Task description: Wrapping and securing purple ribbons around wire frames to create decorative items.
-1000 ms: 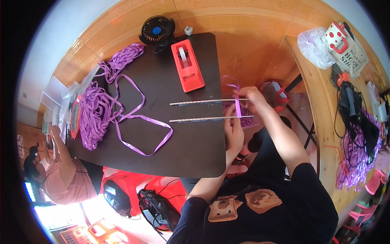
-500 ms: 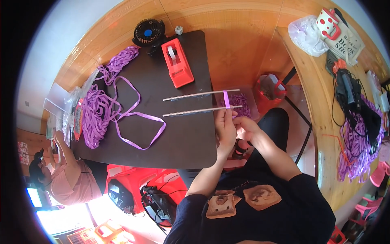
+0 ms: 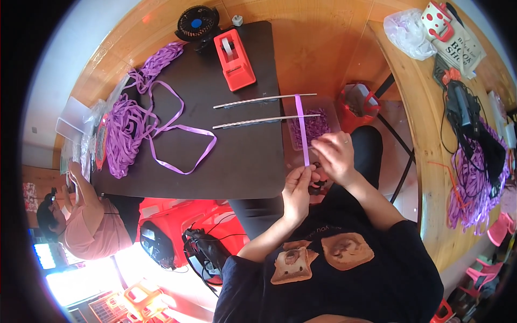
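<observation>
Two thin metal rods (image 3: 253,100) stick out side by side past the right edge of the dark table. A purple ribbon strip (image 3: 302,132) goes round the far rod, crosses the nearer one and runs taut toward me. My left hand (image 3: 296,192) is closed, pinching the strip's near end between thumb and fingertips. My right hand (image 3: 336,157) is beside the strip, its fingers bent and apart, with nothing visible in them. Below the rod ends, a clear plastic box (image 3: 336,121) holds many short purple ribbon pieces (image 3: 312,125).
A heap of purple ribbon (image 3: 125,137) lies at the table's left, with a loose length (image 3: 210,145) trailing over the dark table (image 3: 242,172). Behind are a red tape dispenser (image 3: 237,70) and a black fan (image 3: 197,24). A wooden table (image 3: 409,89) stands right; another person (image 3: 97,229) sits left.
My left hand has drawn the ribbon end toward me, away from the rods, so a longer strip shows. My right hand has separated from the left and risen slightly. The whole view has shifted.
</observation>
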Available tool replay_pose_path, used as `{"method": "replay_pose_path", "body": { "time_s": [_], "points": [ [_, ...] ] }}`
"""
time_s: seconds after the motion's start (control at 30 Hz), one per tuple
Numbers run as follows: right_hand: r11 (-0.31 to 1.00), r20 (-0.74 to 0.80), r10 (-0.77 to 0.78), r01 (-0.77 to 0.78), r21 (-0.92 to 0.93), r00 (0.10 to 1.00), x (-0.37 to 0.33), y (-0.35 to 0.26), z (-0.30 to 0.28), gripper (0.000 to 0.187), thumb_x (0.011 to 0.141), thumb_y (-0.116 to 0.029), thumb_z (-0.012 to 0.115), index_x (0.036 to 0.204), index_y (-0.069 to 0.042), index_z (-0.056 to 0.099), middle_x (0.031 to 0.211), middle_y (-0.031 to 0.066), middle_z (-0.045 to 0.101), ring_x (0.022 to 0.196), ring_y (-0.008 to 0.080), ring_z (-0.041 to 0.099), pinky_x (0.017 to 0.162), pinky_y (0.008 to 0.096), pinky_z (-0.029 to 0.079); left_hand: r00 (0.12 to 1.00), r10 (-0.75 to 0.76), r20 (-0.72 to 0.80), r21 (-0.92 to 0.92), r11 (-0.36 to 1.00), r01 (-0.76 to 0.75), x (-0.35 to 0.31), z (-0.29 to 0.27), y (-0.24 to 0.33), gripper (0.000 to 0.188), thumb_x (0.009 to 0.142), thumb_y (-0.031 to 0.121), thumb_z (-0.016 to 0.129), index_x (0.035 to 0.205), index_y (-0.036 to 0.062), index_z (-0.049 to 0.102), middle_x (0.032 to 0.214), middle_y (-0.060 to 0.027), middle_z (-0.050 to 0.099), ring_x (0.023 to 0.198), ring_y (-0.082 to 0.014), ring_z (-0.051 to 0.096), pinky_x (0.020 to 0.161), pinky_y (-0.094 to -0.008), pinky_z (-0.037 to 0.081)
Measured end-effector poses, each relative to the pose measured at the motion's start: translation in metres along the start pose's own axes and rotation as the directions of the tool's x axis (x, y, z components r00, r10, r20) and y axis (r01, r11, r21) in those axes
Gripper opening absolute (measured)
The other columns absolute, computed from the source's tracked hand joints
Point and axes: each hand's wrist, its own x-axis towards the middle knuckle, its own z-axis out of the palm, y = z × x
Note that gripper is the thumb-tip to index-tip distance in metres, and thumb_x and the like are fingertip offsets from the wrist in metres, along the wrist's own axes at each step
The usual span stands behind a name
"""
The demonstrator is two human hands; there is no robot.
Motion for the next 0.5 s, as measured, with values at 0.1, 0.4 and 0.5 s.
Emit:
{"method": "replay_pose_path", "body": {
  "time_s": [0.1, 0.4, 0.5],
  "points": [
    [0.958, 0.069, -0.255, 0.262, -0.113, 0.964, 0.007, -0.001, -0.002, 0.039, 0.062, -0.014, 0.068, 0.101, -0.013, 0.071, 0.097, 0.0048, 0.058, 0.081, 0.0200, 0.056, 0.071, 0.0342, 0.040, 0.996, 0.071, 0.045, 0.044, 0.996, -0.073, -0.006, -0.002, 0.001, 0.022, 0.099, 0.018, 0.050, 0.103, 0.0000, 0.063, 0.081, -0.0028, 0.064, 0.071, -0.0069, 0.057, 0.067, -0.0205, 0.048],
    [0.852, 0.042, -0.489, 0.488, -0.192, 0.871, 0.022, -0.013, -0.006, 0.033, 0.060, -0.013, 0.076, 0.091, -0.002, 0.070, 0.092, 0.0056, 0.062, 0.074, 0.0183, 0.058, 0.068, 0.0311, 0.039, 0.989, -0.072, 0.128, -0.052, 0.996, 0.079, -0.023, -0.006, 0.016, 0.023, 0.099, 0.022, 0.052, 0.099, 0.0020, 0.063, 0.074, -0.0017, 0.064, 0.062, -0.0041, 0.055, 0.055, -0.0152, 0.046],
    [0.857, -0.006, -0.490, 0.480, -0.188, 0.872, 0.032, -0.016, -0.007, 0.035, 0.061, -0.012, 0.077, 0.093, -0.003, 0.070, 0.092, 0.0050, 0.061, 0.074, 0.0183, 0.058, 0.068, 0.0313, 0.038, 0.972, 0.080, 0.223, -0.056, 0.996, -0.069, -0.026, -0.009, 0.012, 0.023, 0.099, 0.021, 0.052, 0.106, 0.0022, 0.063, 0.073, -0.0002, 0.063, 0.061, -0.0026, 0.054, 0.056, -0.0142, 0.044]
  ]
}}
